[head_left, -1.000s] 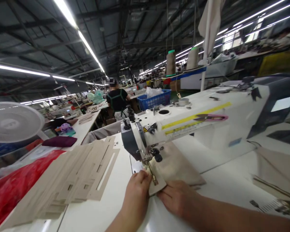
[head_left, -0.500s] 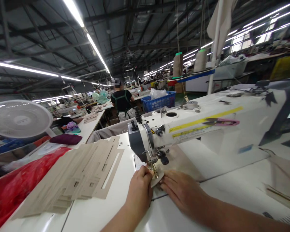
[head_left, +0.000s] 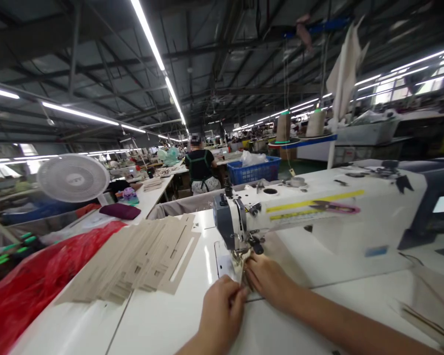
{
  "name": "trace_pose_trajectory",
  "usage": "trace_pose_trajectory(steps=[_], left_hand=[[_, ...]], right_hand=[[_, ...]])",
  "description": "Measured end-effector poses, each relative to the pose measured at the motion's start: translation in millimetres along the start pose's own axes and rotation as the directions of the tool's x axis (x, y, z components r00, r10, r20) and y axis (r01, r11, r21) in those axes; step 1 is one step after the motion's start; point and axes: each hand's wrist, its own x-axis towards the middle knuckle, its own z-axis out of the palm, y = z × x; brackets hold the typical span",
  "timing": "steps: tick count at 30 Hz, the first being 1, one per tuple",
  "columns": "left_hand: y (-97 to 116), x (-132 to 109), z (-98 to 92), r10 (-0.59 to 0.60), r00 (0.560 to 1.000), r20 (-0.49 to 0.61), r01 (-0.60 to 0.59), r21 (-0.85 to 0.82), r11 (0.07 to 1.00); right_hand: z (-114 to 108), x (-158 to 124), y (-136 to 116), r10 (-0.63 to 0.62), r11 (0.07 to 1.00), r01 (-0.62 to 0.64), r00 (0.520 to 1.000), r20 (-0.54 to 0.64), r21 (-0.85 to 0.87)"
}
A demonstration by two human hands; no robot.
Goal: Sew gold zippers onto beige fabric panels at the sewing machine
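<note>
A white sewing machine (head_left: pixel 318 212) stands before me, its needle area low at the left end of its arm. Just in front of the needle, my left hand (head_left: pixel 222 310) has its fingers curled, with thumb and forefinger pinched on the near edge of a small beige fabric piece (head_left: pixel 243 276). My right hand (head_left: pixel 268 281) is close beside the needle, its fingers bunched on the same piece from the right. Much of the piece is hidden by my fingers. A larger beige panel (head_left: pixel 284 256) lies under the machine arm, behind my right hand.
Overlapping beige cut panels (head_left: pixel 144 261) lie on the white table left of the machine, beside a red plastic bag (head_left: pixel 59 276). A white fan (head_left: pixel 73 178) is beyond. Pink-handled snips (head_left: pixel 335 206) rest against the machine arm. A person (head_left: pixel 202 165) faces away near a blue crate (head_left: pixel 255 170).
My left hand has drawn back from the needle toward me, and the beige piece has turned to point more toward me. My right hand stays by the needle. The camera view has shifted.
</note>
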Motion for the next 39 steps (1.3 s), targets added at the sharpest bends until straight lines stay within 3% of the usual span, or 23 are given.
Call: trace_pose_trajectory(steps=[3,6,10,16,24,31,39], left_hand=[[-1.7,-8.4,2.7,0.319,0.946,-0.062,-0.314,0.074,0.947],[-4.8,-8.5,4.0,0.461,0.887,-0.025,-0.449,0.190,0.873],[-4.9,-2.5,4.9,0.445,0.891,0.090,-0.454,0.197,0.869],[1.1,4.0,2.9,0.448,0.885,0.128,-0.465,0.182,0.866],[4.6,8.1,1.3,0.470,0.861,0.194,-0.505,0.224,0.833],[4.7,8.0,2.8,0.488,0.852,0.191,-0.523,0.242,0.817],[6.2,7.6,4.3,0.463,0.860,0.214,-0.508,0.279,0.815]], right_hand=[[9.1,-0.4,8.7,0.015,0.993,-0.004,0.995,-0.099,0.116],[15.1,1.8,14.5,0.065,0.988,-0.047,0.990,-0.122,0.144],[16.2,4.7,15.1,0.072,0.993,-0.061,0.992,-0.099,0.102],[3.8,1.8,5.2,0.106,0.986,-0.118,0.989,-0.102,-0.118],[1.9,11.6,-1.8,0.280,0.937,-0.296,0.954,-0.109,-0.187],[-1.8,8.9,-1.4,0.272,0.937,-0.284,0.958,-0.086,-0.204],[5.5,23.8,-1.1,0.405,0.885,-0.409,0.912,-0.064,-0.224]])
